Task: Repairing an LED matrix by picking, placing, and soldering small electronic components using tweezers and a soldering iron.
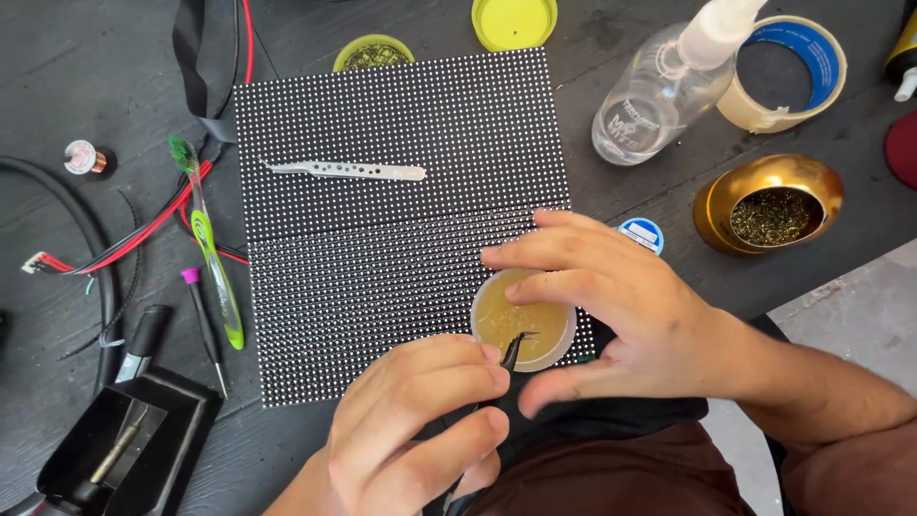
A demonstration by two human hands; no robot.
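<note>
The left hand [420,420] pinches dark tweezers [516,349], their tips dipped into a small round tub [523,325] of yellowish paste that sits at the near right corner of a black dotted panel [401,220]. The right hand [611,315] curls around the tub, fingers on its far rim and thumb at its near side, holding it in place. A second, silver pair of tweezers [349,170] lies loose on the far half of the panel, well apart from both hands. Left of the panel lie a green-handled brush [212,258], a small pink-capped tool [203,325], red and black wires [134,229] and a black stand [124,444] (a tool rests in it, too dim to identify). Beyond the panel sit two yellow-green lids [514,21]; to the right stand a clear bottle [659,96], a tape roll [793,72], a gold holder [769,203] of brassy wool, and a small blue-and-white disc [642,232] just beside the right hand's fingers.
</note>
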